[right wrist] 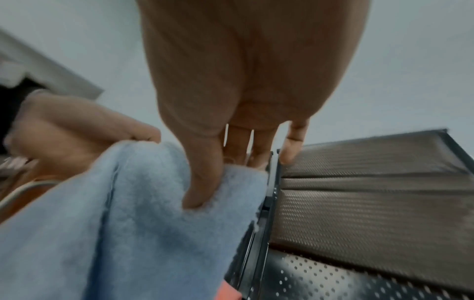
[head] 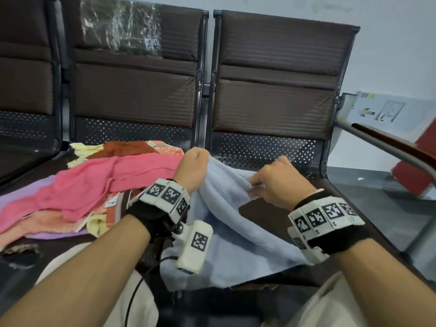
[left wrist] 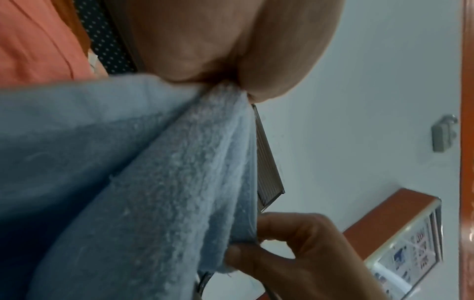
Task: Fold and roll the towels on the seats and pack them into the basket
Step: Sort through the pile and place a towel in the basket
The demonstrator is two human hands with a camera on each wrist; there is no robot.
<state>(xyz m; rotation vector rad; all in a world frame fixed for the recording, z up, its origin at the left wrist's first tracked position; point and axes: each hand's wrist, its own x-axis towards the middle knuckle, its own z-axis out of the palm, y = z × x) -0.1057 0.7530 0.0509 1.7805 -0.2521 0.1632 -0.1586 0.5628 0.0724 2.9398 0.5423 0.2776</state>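
A light blue towel [head: 226,234] hangs over the right seat, lifted between both hands. My left hand [head: 195,159] grips a bunched top edge in a fist; the left wrist view shows the towel [left wrist: 153,182] squeezed in that hand [left wrist: 225,85]. About a hand's width to the right, my right hand [head: 256,185] pinches the same edge. In the right wrist view its thumb [right wrist: 200,190] presses the towel [right wrist: 141,233] against the fingers behind. A pile of towels lies on the middle seat, with a pink towel [head: 106,182] on top. No basket is in view.
Brown padded seat backs [head: 273,67] stand close behind the hands. A metal armrest [head: 387,147] with a wooden top runs along the right seat's right side. My knees in light trousers [head: 132,303] are at the seats' front edge.
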